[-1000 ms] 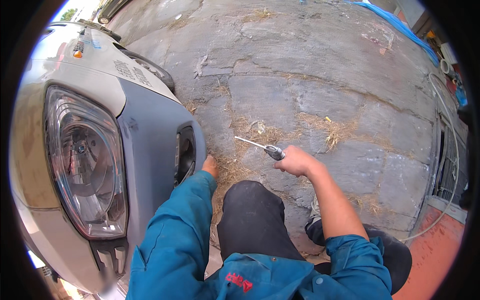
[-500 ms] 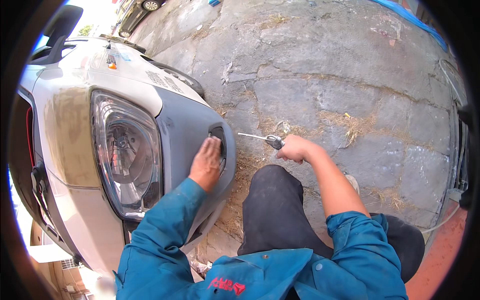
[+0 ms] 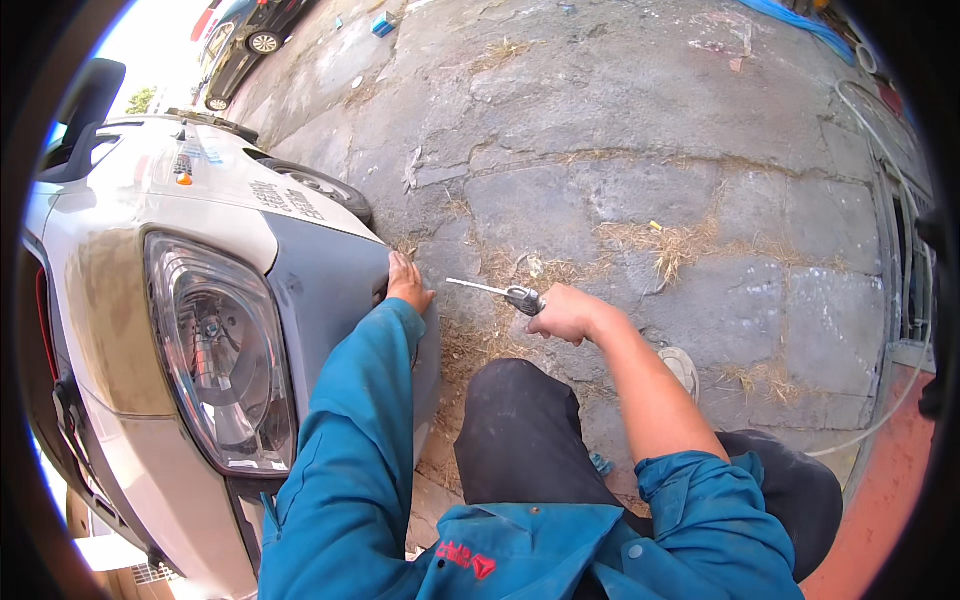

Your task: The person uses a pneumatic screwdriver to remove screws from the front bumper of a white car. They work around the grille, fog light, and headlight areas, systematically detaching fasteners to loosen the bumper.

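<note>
My left hand (image 3: 408, 284) lies on the outer edge of the grey bumper (image 3: 318, 272), its fingers stretched out over the rim beside a dark recess that the hand partly covers. My right hand (image 3: 568, 315) is closed round an air blow gun (image 3: 521, 299) with a grey body. Its thin pale nozzle points left toward the bumper and stays apart from it, a short way from my left fingers. Left of the bumper sits the clear headlight (image 3: 222, 355) of a white vehicle, bordered by a brownish, sanded-looking panel (image 3: 115, 310).
Cracked paving (image 3: 690, 190) with dry grass (image 3: 672, 250) spreads to the right. A pale hose (image 3: 915, 240) runs along the right side, near a reddish surface (image 3: 870, 490). Farther off are a parked dark car (image 3: 245, 40) and a small blue box (image 3: 383, 24).
My left hand has moved forward along the bumper, away from me, to its outer edge. The view has shifted, and my right hand still holds the blow gun.
</note>
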The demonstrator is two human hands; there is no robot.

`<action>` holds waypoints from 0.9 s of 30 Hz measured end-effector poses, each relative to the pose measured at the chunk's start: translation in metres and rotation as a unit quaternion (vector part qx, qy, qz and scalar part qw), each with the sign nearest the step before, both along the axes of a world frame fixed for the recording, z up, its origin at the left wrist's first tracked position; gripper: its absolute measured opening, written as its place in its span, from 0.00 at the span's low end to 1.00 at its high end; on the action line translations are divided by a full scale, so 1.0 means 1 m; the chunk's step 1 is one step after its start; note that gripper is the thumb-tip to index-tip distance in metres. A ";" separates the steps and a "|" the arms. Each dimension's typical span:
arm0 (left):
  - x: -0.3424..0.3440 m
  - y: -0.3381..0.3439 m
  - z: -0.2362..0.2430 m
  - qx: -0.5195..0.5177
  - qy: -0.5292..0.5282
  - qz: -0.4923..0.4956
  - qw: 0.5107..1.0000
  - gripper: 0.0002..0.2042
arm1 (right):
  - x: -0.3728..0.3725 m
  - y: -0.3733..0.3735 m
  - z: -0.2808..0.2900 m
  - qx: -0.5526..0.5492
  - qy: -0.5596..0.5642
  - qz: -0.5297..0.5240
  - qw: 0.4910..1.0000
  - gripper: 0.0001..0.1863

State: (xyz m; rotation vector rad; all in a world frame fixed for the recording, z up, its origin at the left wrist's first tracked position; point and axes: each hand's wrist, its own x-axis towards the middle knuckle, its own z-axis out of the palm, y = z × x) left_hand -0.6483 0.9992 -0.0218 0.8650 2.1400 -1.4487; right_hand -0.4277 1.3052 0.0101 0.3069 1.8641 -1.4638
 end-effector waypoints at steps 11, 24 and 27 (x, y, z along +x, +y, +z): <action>0.130 -0.058 0.101 0.040 -0.005 -0.116 0.992 0.47 | -0.047 -0.063 0.030 0.074 0.184 0.085 0.976 0.42; 0.119 -0.034 0.210 0.139 0.048 -0.158 0.976 0.50 | -0.069 -0.096 0.057 0.100 0.114 0.117 0.981 0.33; 0.093 -0.017 0.183 0.044 0.073 -0.149 0.985 0.52 | -0.064 -0.094 0.055 0.134 0.092 0.097 0.982 0.32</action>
